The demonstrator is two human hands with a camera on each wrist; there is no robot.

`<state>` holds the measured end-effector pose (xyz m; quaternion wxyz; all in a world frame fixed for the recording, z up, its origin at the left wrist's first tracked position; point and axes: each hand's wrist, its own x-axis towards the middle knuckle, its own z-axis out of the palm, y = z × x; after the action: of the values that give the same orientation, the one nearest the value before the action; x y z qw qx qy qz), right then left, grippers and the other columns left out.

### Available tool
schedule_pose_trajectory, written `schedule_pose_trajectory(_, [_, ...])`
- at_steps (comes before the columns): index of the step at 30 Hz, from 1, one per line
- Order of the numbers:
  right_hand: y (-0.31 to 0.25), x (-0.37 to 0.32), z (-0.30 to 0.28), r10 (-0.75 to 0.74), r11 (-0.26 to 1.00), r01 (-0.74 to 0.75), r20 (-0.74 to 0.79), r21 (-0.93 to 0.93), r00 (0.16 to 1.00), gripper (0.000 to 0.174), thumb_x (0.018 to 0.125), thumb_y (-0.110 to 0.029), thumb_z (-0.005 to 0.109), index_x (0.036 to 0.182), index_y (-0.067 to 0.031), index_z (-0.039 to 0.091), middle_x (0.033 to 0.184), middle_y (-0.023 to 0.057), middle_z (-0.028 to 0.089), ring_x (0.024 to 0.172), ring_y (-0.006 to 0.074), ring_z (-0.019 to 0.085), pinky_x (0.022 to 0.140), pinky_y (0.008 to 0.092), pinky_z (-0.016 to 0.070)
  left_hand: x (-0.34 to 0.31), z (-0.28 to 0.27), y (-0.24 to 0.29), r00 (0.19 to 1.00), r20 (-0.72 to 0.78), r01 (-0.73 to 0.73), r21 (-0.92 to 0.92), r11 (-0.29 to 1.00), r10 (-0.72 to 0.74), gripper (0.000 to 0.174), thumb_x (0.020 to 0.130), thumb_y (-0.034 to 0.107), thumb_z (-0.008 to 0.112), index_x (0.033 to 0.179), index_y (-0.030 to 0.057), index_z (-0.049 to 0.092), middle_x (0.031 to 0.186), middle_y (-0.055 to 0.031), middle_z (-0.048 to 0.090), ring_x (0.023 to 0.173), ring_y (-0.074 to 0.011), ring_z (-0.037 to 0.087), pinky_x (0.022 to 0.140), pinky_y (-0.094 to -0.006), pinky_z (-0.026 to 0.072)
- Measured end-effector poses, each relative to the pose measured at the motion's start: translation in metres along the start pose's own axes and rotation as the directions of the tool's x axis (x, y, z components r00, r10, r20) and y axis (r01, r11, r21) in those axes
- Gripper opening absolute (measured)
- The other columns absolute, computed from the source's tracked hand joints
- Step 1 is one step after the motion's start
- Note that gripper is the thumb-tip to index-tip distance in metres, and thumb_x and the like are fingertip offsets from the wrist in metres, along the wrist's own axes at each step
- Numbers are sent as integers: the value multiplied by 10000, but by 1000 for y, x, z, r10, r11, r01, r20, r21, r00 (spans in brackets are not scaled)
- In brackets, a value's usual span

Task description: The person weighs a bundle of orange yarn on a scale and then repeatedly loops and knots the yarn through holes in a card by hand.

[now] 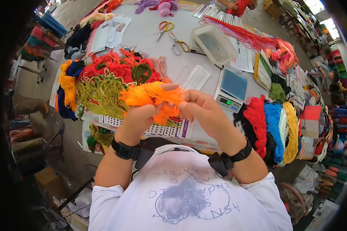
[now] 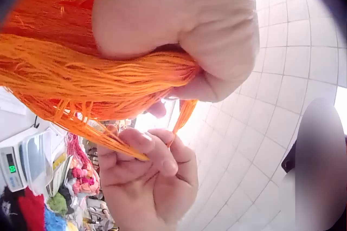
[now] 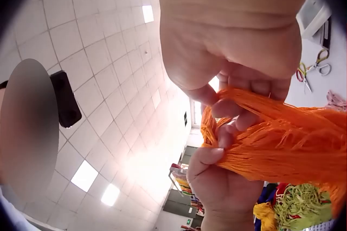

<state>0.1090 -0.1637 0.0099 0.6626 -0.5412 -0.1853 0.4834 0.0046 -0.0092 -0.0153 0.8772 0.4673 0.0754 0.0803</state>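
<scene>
Across the table (image 1: 147,32), open tub (image 1: 228,57); left hand (image 1: 140,118), right hand (image 1: 204,111) hold orange yarn (image 1: 138,94)

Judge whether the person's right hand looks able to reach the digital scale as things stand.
Probably yes: the digital scale lies near the right hand with nothing seen between them, though its fingers pinch the orange yarn and would likely need freeing.

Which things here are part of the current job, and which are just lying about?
In the job:
- orange yarn
- left hand, gripping the bundle
- right hand, pinching its strands

Apparently just lying about:
- two pairs of scissors
- digital scale
- plastic tub
- olive-green yarn
- blue skein
</scene>
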Motion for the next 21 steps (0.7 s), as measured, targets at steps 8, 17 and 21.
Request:
schedule_pose_trajectory(8, [-25, 2, -84, 20, 934, 16, -98, 356, 995, 193, 930, -210, 522, 809, -59, 532, 555, -57, 362, 466, 52, 334, 438, 205, 275, -13, -27, 22, 812, 487, 475, -228, 850, -323, 374, 760, 179, 667, 1004, -96, 596, 485, 11, 414, 321, -39, 333, 300, -196, 253])
schedule_pose_trajectory(17, [24, -159, -362, 264, 804, 261, -715, 534, 648, 176, 962, -170, 446, 797, -115, 474, 511, -66, 225, 389, 58, 207, 361, 224, 175, -72, -190, 114, 955, 124, -116, -683, 721, 271, 366, 1001, 197, 308, 1302, 35, 440, 641, 42, 343, 467, -50, 354, 401, -219, 350])
schedule_pose_trajectory(21, [31, -257, -442, 267, 871, 263, -849, 415, 455, 191, 963, -153, 442, 777, -111, 457, 510, -64, 227, 381, 65, 199, 350, 231, 164, -73, -258, 153, 934, -192, -357, -563, 745, 303, 377, 998, 157, 313, 1336, 24, 416, 631, 39, 332, 471, -58, 322, 445, -221, 338])
